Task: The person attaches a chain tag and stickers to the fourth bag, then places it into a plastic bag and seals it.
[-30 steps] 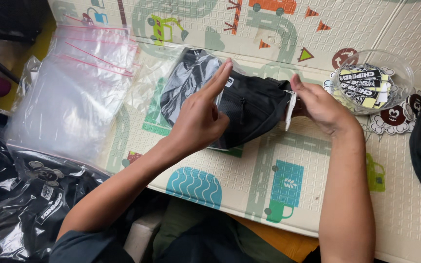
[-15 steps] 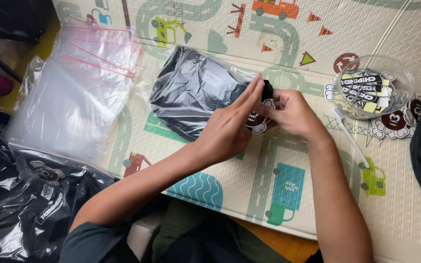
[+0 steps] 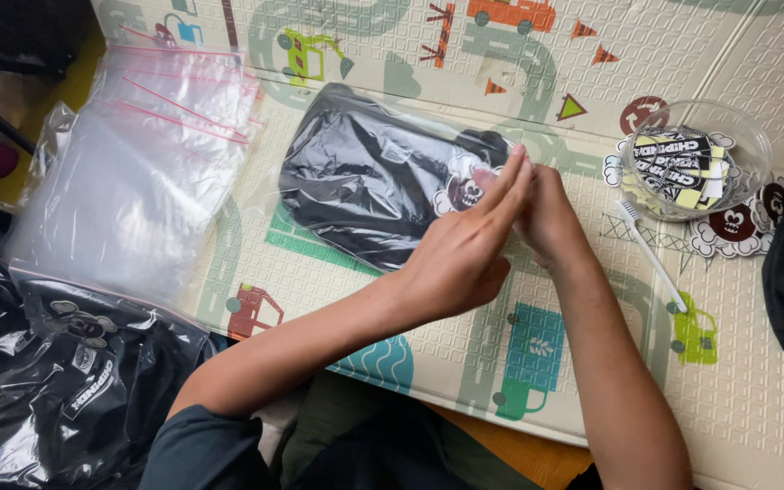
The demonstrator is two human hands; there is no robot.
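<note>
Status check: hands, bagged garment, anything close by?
Left hand and right hand together at bagged black garment edge. Toothbrush, sticker bowl nearby.

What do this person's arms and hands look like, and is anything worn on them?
Both forearms are bare, with no gloves, rings, watch or bracelet in view. The left hand shows long fingers with short, plain nails. The right hand is mostly hidden behind it. A dark blue-grey short sleeve covers the left upper arm; the right arm's sleeve is out of frame.
</note>
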